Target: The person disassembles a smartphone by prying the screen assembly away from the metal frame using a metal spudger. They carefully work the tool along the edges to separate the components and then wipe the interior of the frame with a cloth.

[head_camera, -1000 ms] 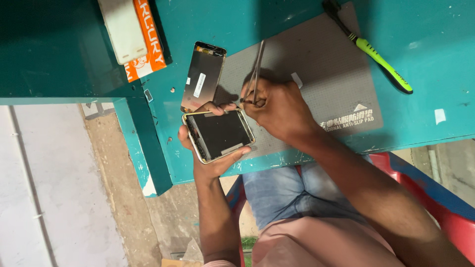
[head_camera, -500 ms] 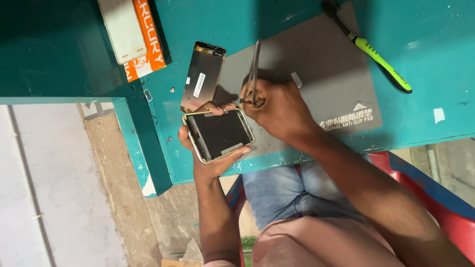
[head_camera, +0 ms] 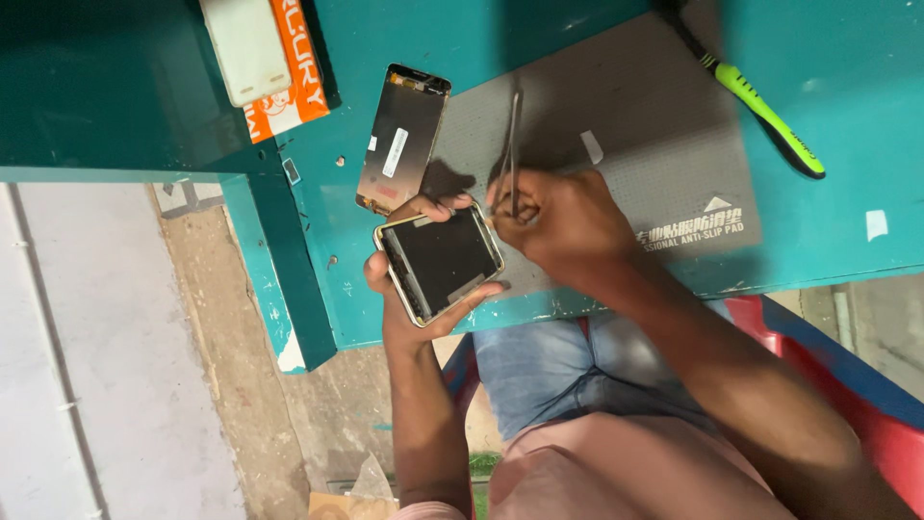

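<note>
The phone (head_camera: pixel 438 262), opened and with its dark inside facing up, sits in the left hand (head_camera: pixel 414 289) just over the near edge of the bench (head_camera: pixel 597 39). That hand's grip is closed round the phone's sides, thumb along one long edge and fingers (head_camera: pixel 445 205) curled over the far end. The right hand (head_camera: pixel 558 217) touches the phone's far corner and is closed on thin metal tweezers (head_camera: pixel 512 144), their long end pointing away from the phone across the grey mat (head_camera: pixel 635 125). The tips are hidden behind the fingers, so whether they touch a part inside the phone cannot be told.

Since a second ago almost nothing has shifted: the phone sits at the same tilt, and the right hand is at the same corner with the tweezers at much the same angle. That suggests slow, fine work at one spot rather than a change of step.

A detached screen panel (head_camera: pixel 402 137) lies flat on the bench just beyond the phone. Farther past it is an orange and white box (head_camera: pixel 274 58). A green-handled tool (head_camera: pixel 760 108) lies well apart from the phone, at the mat's far corner.
</note>
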